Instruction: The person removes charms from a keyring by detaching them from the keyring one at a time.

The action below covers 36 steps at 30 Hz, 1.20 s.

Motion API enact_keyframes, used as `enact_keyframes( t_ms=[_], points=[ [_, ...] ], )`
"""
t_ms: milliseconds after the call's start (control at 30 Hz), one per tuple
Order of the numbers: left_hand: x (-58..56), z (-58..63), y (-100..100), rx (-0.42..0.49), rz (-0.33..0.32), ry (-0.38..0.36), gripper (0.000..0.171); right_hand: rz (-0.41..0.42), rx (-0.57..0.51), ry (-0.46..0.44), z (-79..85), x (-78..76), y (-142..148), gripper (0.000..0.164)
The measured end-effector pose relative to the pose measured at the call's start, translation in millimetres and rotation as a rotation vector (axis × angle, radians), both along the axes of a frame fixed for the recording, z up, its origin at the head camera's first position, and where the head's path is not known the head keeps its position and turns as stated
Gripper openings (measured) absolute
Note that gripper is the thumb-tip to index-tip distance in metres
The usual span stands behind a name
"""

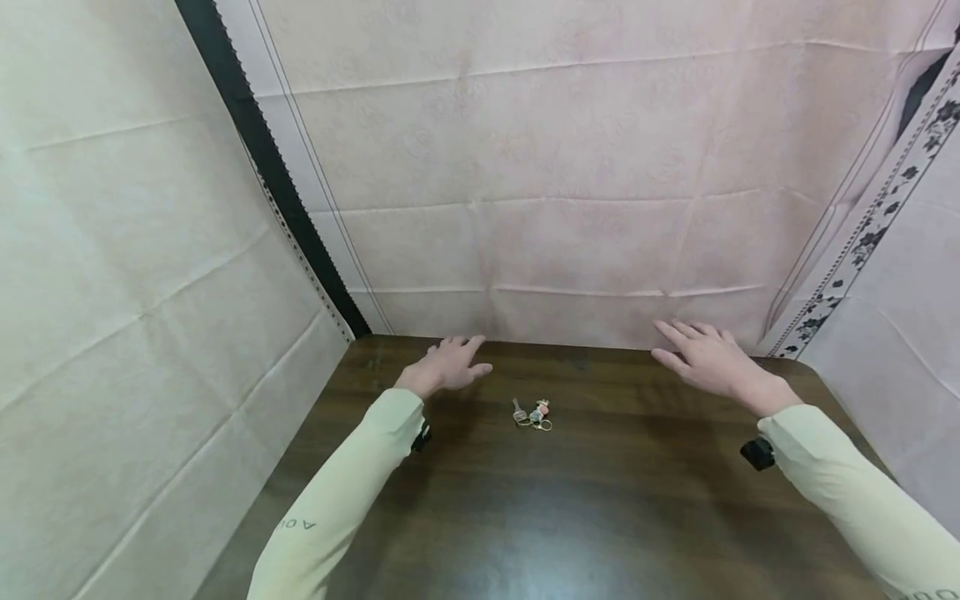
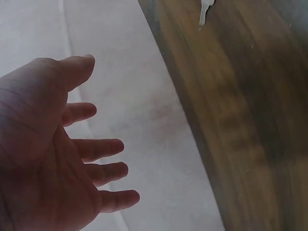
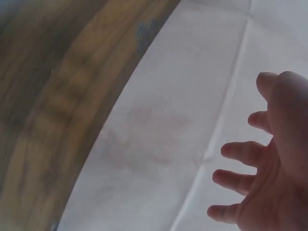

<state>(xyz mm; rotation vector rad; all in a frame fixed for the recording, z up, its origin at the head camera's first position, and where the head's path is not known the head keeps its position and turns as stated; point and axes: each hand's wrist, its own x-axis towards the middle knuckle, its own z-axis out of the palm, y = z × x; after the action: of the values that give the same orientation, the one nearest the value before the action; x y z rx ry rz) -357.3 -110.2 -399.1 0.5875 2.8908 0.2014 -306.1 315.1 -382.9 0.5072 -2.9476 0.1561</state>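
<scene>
A small key on a ring lies on the dark wooden table, joined to a colourful keychain charm and a metal clasp ring. To the left of the keys, my left hand hovers above the table with fingers spread, holding nothing. My right hand is farther off to the right, also raised, its fingers extended and apart. In the left wrist view, the key's blade shows at the top edge, away from the left hand. The right wrist view has only the right hand, bare of any object.
The brown table ends at a pale cloth wall behind it. Cloth panels also rise at the left and right. A dark strip runs along the back left corner. Each wrist carries a black camera.
</scene>
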Motion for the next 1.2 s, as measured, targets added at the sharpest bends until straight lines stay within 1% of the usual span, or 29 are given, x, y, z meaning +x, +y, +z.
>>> enact_keyframes(
  t_ms=[133,333,533,667,833,933,1033,1200],
  points=[
    [2.7,-8.5,5,0.029,-0.003,-0.016,0.065,0.018,-0.026,-0.002,-6.6,2.2,-9,0.065],
    [6.4,-14.1,14,0.132,-0.016,-0.046,0.064,0.033,-0.056,-0.008,-17.6,4.4,-16,0.064],
    [13.7,-26.0,20,0.131,-0.018,-0.095,0.062,0.054,-0.164,-0.054,-30.8,4.1,-31,0.067],
    [16.9,-33.9,25,0.164,-0.028,-0.112,0.061,0.067,-0.23,-0.07,-40.0,2.8,-42,0.067],
    [19.0,-41.0,31,0.205,-0.04,-0.115,0.059,0.072,-0.289,-0.109,-53.6,1.2,-53,0.065],
    [21.5,-46.7,33,0.205,-0.036,-0.129,0.056,0.086,-0.323,-0.127,-62.3,0.0,-61,0.062],
    [24.3,-52.7,34,0.207,-0.032,-0.139,0.054,0.106,-0.338,-0.12,-71.0,-1.0,-69,0.059],
    [27.2,-61.4,40,0.243,-0.04,-0.138,0.051,0.129,-0.361,-0.118,-81.8,-2.4,-85,0.051]
  ],
)
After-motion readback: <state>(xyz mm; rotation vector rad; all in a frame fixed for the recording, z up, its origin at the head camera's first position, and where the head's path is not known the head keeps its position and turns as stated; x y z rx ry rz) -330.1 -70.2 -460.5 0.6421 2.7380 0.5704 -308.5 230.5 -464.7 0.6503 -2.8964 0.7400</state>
